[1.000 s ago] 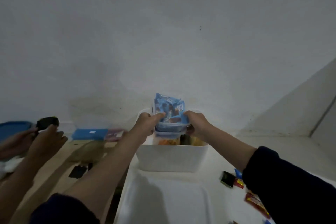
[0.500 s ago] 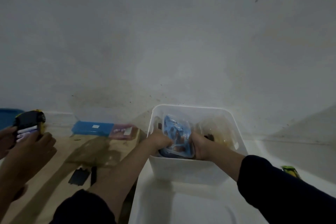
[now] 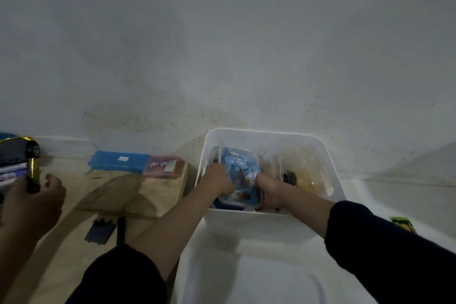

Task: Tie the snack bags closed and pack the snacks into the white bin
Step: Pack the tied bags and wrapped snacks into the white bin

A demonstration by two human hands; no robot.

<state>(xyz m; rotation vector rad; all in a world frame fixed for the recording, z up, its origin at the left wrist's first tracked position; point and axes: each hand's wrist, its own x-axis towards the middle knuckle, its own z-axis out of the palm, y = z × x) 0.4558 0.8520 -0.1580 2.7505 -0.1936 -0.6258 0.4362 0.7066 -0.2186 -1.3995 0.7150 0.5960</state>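
bin [image 3: 269, 226]: on the table [image 3: 385, 195], against the wall [image 3: 222, 44] behind it
container [image 3: 238, 180]: in the left half of the bin, packets on it
left hand [image 3: 218, 181]: inside the bin, on the container's left side
right hand [image 3: 270, 190]: inside the bin, on the container's right side
bagged snacks [image 3: 303, 170]: in the right half of the bin
tray [image 3: 259, 279]: in front of the bin
flat case [image 3: 118, 161]: left of the bin, by the wall
another person's hand [image 3: 34, 202]: far left
small packet [image 3: 403, 223]: right of the bin, on the table

container [image 3: 238, 180] lowered from above rim into white bin [image 3: 261, 223] | both hands followed
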